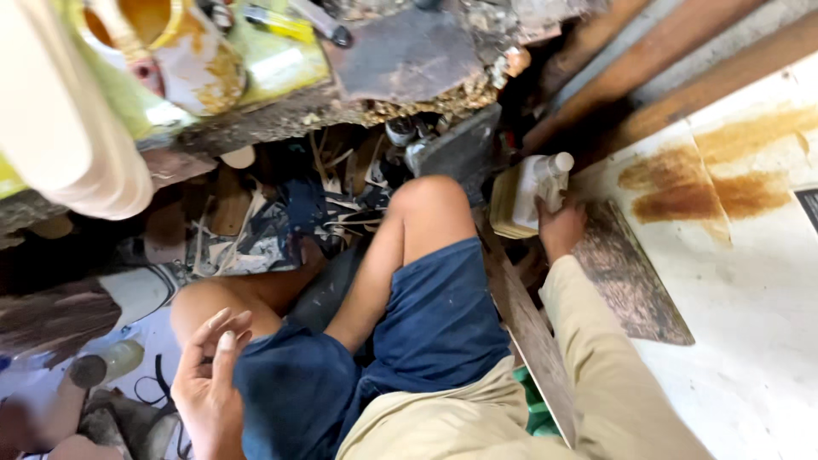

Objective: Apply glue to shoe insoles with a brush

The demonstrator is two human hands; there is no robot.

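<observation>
Head view: right hand (561, 228) grips a pale jug (530, 194) at the board's (750, 281) edge, left hand (209, 375) loosely open and empty; one-handed, the jug could tip and spill.

Plastic jug (527, 192): smooth, semi-gloss. Board (750, 281): white, matt, rust-stained. Shorts (434, 315): blue cloth. Planks (673, 60): rough wood. Sleeve (596, 341): beige cloth.
</observation>
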